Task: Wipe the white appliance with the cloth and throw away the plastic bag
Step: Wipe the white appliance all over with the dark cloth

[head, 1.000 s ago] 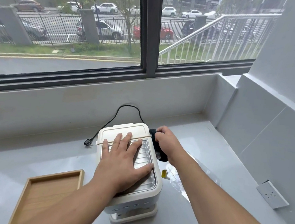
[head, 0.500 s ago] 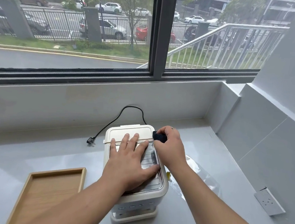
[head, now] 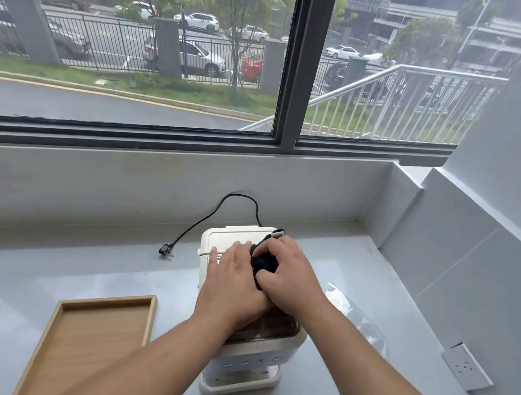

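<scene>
The white appliance [head: 237, 236] stands on the grey counter [head: 57, 274] below the window. My left hand [head: 232, 284] lies flat on its top, fingers spread, holding nothing. My right hand [head: 290, 278] is closed around a bunched black cloth [head: 263, 262] and presses it onto the appliance's top, right beside my left fingers. A clear plastic bag [head: 358, 319] lies flat on the counter to the right of the appliance, partly hidden by my right forearm.
A shallow wooden tray [head: 58, 365] sits at the front left. The appliance's black cord [head: 220, 206] loops toward the back wall, its plug [head: 165, 249] lying loose on the counter. A grey socket plate [head: 463, 369] sits on the right wall.
My right hand has carried the cloth from the appliance's right side up onto its top, ending against my left hand. The left hand stayed flat on the top.
</scene>
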### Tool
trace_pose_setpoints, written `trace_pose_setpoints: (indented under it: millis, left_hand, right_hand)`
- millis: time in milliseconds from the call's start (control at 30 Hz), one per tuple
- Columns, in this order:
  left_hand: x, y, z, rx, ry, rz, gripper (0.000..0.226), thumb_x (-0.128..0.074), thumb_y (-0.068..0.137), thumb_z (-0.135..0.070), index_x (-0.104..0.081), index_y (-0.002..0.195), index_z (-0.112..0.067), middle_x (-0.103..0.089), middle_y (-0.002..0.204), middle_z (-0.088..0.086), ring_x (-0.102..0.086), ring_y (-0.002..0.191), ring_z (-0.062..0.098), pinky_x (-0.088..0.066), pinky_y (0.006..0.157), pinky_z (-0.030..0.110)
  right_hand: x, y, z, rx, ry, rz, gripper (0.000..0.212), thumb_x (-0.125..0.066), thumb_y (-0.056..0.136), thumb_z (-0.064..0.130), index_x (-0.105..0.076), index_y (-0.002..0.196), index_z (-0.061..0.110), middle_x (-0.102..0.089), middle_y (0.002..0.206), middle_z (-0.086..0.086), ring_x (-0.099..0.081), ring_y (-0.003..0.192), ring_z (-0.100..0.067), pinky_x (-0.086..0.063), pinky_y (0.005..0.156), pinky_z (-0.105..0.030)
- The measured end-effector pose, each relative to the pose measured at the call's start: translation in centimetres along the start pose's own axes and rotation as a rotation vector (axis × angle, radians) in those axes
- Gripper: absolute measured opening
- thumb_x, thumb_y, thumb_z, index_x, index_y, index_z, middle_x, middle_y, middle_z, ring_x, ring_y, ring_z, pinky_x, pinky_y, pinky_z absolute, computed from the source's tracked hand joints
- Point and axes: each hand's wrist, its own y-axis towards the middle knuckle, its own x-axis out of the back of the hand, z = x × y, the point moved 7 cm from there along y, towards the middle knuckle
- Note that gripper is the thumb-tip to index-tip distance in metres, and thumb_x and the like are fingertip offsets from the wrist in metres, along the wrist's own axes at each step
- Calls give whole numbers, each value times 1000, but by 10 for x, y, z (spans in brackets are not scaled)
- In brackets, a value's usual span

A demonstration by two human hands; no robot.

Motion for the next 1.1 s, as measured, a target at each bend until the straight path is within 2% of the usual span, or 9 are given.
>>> trace_pose_setpoints:
  millis: [100,233,367,533,700,833,933,1033,1100]
  left_hand:
    - [13,-5,10,83,-266,-43,92,-48,64,-58,-34,149,-25,-45,155,-10,-15,147,8,-15,130,47]
    - [15,-8,13,65,-395,12,95,-62,64,-47,-26,152,-45,-55,141,-16,-29,152,28,-27,126,51]
    - [20,-6,5,-94,-317,97,83,-67,65,-35,-35,138,-55,-55,131,-29,-52,128,8,0,131,46]
    - [28,-6,29,-179,-235,206,101,-77,59,-50,-27,147,-56,-34,161,-24,-41,143,4,-35,122,33]
    - [42,-11,39,-234,-150,240,108,-84,55,-58,-31,149,-53,-42,148,-33,-48,132,-3,-45,108,25]
    - [46,-14,39,-273,-93,269,108,-82,56,-60,-32,151,-49,-46,144,-31,-48,133,0,-45,109,27]
    - [51,-13,36,-282,-77,291,111,-81,58,-66,-32,155,-45,-45,152,-24,-47,137,4,-45,110,28]
    - [63,-8,30,-311,-55,276,109,-76,60,-77,-33,155,-44,-43,156,-21,-43,142,7,-43,113,32]
    - [72,-6,23,-355,-38,230,101,-70,64,-81,-36,152,-45,-45,156,-22,-40,144,8,-40,115,31]
  right_hand:
    - [-7,0,7,-82,132,54,35,-59,64,22,-65,91,43,-60,104,18,-56,99,3,-42,77,-14]
    - [-11,-2,10,-141,143,155,33,-57,62,22,-67,87,41,-65,104,13,-61,97,-6,-47,78,-25]
    - [-19,-10,17,-149,150,191,31,-59,62,19,-68,86,36,-69,94,14,-65,89,-5,-52,75,-22]
    - [-35,-20,30,-152,139,259,27,-57,61,20,-67,78,38,-66,88,19,-62,81,1,-44,66,-14]
    - [-46,-28,43,-169,150,273,23,-56,61,17,-66,75,33,-68,89,9,-64,85,-10,-54,73,-30]
    - [-48,-37,52,-149,109,265,29,-57,65,16,-69,86,32,-70,100,6,-67,95,-14,-59,85,-40]
    - [-40,-42,56,-175,78,269,39,-53,69,21,-72,97,42,-72,101,14,-66,98,-6,-56,84,-31]
    - [-16,-49,54,-196,54,124,53,-51,75,25,-68,115,55,-73,109,25,-64,104,4,-50,88,-21]
    - [2,-56,54,-162,-73,-2,54,-52,81,28,-65,130,46,-71,118,21,-61,109,1,-50,95,-26]
